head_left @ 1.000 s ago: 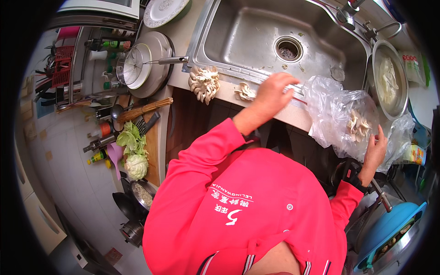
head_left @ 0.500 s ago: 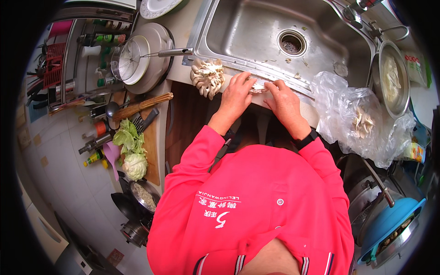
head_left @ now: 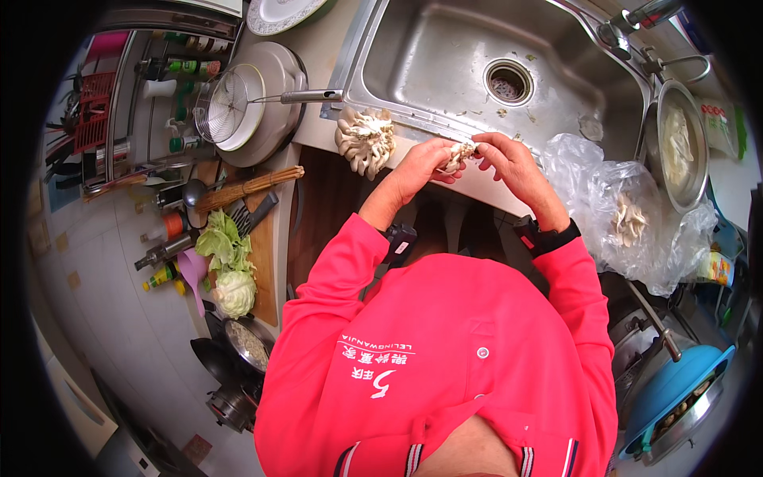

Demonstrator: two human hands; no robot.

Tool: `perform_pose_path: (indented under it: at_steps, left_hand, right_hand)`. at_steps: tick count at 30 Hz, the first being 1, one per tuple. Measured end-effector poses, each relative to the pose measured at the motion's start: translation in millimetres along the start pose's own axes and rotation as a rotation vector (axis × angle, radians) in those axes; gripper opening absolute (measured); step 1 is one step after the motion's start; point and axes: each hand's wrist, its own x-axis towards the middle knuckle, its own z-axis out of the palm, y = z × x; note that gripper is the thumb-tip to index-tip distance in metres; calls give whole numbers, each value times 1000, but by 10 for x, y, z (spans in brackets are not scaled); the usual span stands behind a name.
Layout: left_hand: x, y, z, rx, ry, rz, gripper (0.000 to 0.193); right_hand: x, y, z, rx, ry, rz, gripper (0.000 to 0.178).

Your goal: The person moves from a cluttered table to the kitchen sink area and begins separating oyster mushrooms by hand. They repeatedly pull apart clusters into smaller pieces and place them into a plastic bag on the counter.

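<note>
A small clump of pale oyster mushrooms [head_left: 458, 157] is pinched in my left hand [head_left: 417, 172], just over the counter's front edge. My right hand [head_left: 515, 167] meets it from the other side, its thumb and fingertips closed on the clump's right end. Just left of my left hand, a larger oyster mushroom cluster [head_left: 366, 143] lies on the counter. To the right of my right hand sits a crumpled clear plastic bag [head_left: 584, 187] with some torn mushroom pieces [head_left: 630, 219] on it.
Beyond my hands is a steel sink [head_left: 429, 56] with scraps around its drain [head_left: 508, 82]. A steel bowl [head_left: 699, 119] stands at the right. At the left are a wire strainer [head_left: 226, 107], stacked plates [head_left: 274, 79], chopsticks [head_left: 250, 189] and a cabbage [head_left: 235, 292].
Both hands have risen slightly off the counter edge with the small clump, which now shows more clearly between them. My right wrist has swung outward to the right.
</note>
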Motion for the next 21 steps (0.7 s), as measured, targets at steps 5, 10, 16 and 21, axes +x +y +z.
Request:
perform_pose_path:
  at_steps: [5, 10, 16, 21]
  left_hand:
    - [36, 57, 25, -145, -24, -69, 35]
    - [62, 136, 106, -154, -19, -159, 35]
    - [54, 207, 206, -18, 14, -84, 22]
    - [86, 202, 285, -42, 98, -77, 18]
  right_hand:
    - [-31, -110, -44, -353, 124, -354, 28]
    - [-11, -66, -10, -766, 178, -492, 21]
    - [22, 16, 18, -1109, 277, -618, 18]
    - [54, 91, 83, -1261, 387, -661, 12]
